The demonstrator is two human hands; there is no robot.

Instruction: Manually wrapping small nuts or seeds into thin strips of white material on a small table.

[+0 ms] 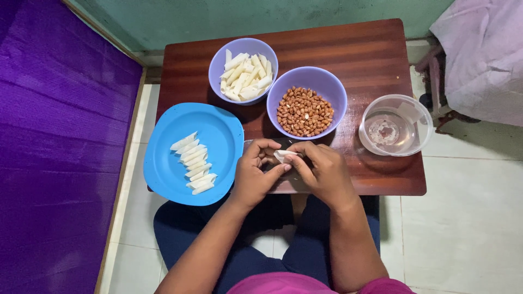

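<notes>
Table: your work surface is a small dark red-brown wooden table [376, 60], seen from above, its near edge just over your lap.
Blue plate: a blue plate [218, 128] overhangs the table's left near corner; on it a column of white pasta tubes [194, 163] lies stacked, each tube's long axis running left-low to right-high.
Peanut bowl: a lilac bowl [308, 77] of brown peanuts [304, 111] sits mid-table, just beyond your hands.
Pasta bowl: a second lilac bowl [241, 46] behind and left of it, touching it, holds loose pasta pieces [245, 77] pointing every which way.
Clear bowl: a clear bowl [396, 125] stands at the right, apart from the rest.
Left hand: your left hand [255, 175] is curled, thumb and fingertips pinching the pasta piece's left end.
Right hand: your right hand [324, 170] pinches its right end, fingers bunched.
Held piece: the single pasta piece [283, 155] sits between both hands at the table's near edge, long axis roughly left to right; which end leads, you cannot tell.
</notes>
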